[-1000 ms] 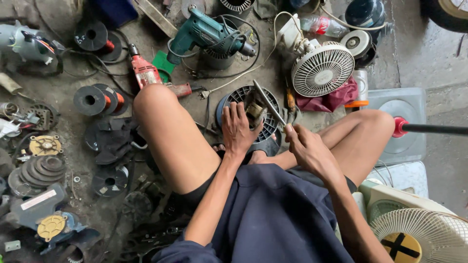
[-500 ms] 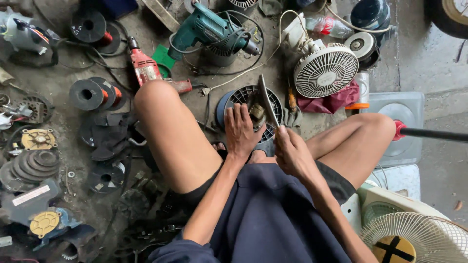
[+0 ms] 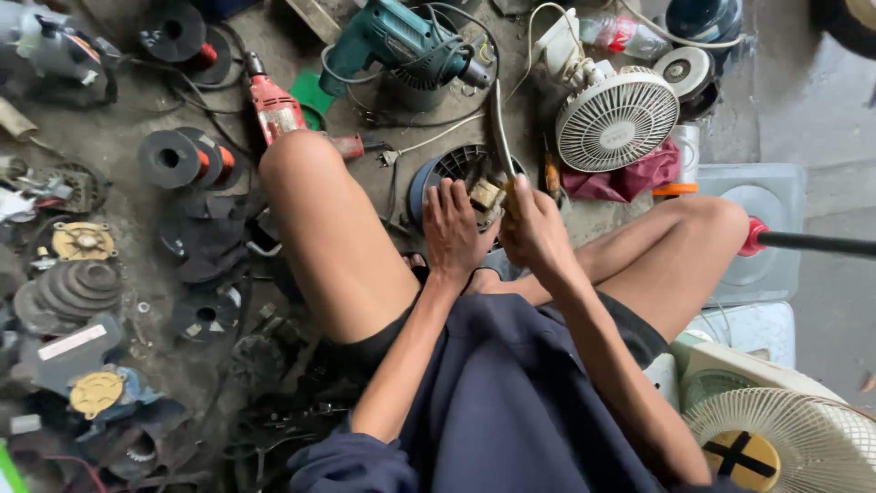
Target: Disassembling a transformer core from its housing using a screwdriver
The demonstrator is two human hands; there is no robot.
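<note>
I sit on the floor with both knees up, and a dark round fan housing lies between my feet. My left hand lies on its near rim, with the fingers pressed over the edge. My right hand is closed around the yellow handle of a long screwdriver. Its metal shaft points up and away from me over the housing. A small beige motor part sits in the housing between my two hands.
A teal electric drill and a red drill lie beyond my left knee. A small white fan and a red cloth are at the right, black spools and motor parts at the left. Another white fan is at lower right.
My right hand has moved left and forward from above my right thigh to the housing. The screwdriver has swung from a slant to nearly upright. My left hand has stayed on the housing.
</note>
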